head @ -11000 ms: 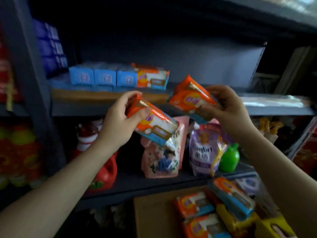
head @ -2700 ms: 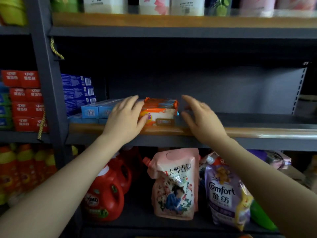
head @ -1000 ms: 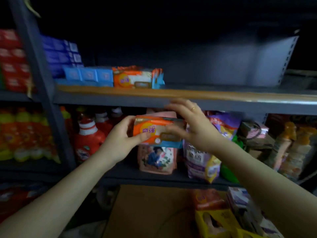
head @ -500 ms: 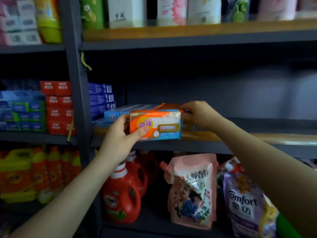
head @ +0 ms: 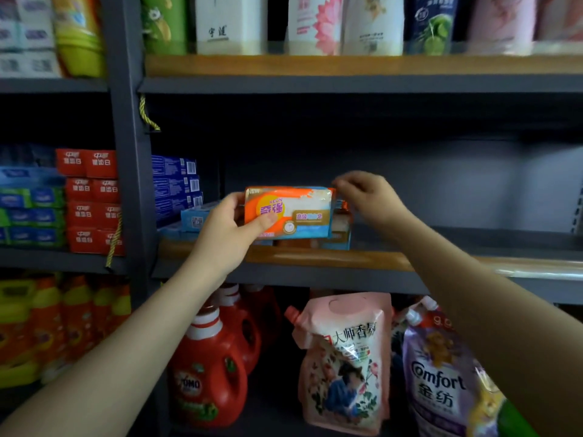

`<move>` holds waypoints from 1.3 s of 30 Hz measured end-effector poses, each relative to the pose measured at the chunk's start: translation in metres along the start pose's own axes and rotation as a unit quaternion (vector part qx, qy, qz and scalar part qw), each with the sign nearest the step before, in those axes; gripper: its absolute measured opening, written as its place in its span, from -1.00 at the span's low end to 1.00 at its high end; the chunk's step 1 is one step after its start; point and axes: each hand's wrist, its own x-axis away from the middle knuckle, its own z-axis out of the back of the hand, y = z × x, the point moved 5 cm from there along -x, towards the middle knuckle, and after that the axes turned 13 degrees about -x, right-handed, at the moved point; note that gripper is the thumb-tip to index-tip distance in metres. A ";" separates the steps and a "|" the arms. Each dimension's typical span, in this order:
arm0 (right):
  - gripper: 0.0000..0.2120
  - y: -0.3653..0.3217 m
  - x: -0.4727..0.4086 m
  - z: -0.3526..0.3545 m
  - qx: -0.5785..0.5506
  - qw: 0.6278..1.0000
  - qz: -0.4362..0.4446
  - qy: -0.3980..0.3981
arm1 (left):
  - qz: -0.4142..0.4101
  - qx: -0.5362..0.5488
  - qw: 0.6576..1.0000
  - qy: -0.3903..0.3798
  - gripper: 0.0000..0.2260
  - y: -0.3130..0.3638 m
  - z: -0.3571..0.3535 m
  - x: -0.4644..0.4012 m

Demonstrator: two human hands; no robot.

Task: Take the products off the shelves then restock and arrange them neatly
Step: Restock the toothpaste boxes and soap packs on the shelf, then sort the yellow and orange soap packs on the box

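The person's left hand (head: 232, 230) holds an orange soap pack (head: 288, 212) by its left end, with the thumb on the front and the fingers curled behind. The pack is up in front of the middle shelf (head: 315, 258), just above the soap packs already there (head: 342, 231). The right hand (head: 370, 198) is at the pack's top right corner with its fingers bent; it looks like they pinch the wrapper edge, but it is a bit blurry. The job now seems to be putting this pack on top of the others. To do it well, the person should keep the pack flat and level, line its edges up with the pack under it, and keep the front with the writing facing out. It should sit close beside the blue boxes (head: 197, 219) on the left, not poke out over the wooden shelf edge. The wrapper looks slippery, so a gentle push with both hands can make the pile straight.
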 end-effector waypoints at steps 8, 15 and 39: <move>-0.59 -0.007 0.012 0.006 -0.102 0.989 0.012 -0.104 | -0.036 -0.039 0.999 -0.010 -0.57 0.020 -0.027 -0.017; -0.57 0.004 0.009 0.006 0.041 0.997 0.023 -0.069 | -0.184 -0.282 0.940 0.046 -0.60 0.022 -0.016 -0.033; -0.59 0.025 0.012 -0.010 0.233 0.967 -0.022 -0.096 | -0.334 -0.333 0.882 0.007 -0.77 -0.006 -0.036 0.053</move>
